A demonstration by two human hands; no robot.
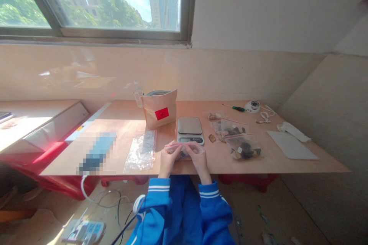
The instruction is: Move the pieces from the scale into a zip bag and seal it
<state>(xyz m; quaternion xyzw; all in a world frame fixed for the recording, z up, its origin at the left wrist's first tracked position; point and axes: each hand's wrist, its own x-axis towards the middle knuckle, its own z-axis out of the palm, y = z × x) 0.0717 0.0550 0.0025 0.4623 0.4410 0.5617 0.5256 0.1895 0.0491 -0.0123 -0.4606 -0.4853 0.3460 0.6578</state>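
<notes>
A clear zip bag [184, 154] with a red strip along its top is held between both hands at the table's front edge. My left hand [169, 157] pinches the strip on the left of its middle. Close beside it, my right hand [198, 157] grips the same strip on the right. Dark pieces show faintly inside the bag, mostly covered by my fingers. Just beyond the hands stands a digital kitchen scale [190, 126] with a bare metal plate. A kraft paper pouch [160, 109] with a red label stands upright behind, its top open.
Filled zip bags [244, 147] lie to the right, beside a loose brown piece [212, 138]. Flat clear bags [140, 151] lie left. Farther off are a screwdriver [238, 108], a white dome camera [253, 106], white paper [291, 145] and a clear bottle [138, 95].
</notes>
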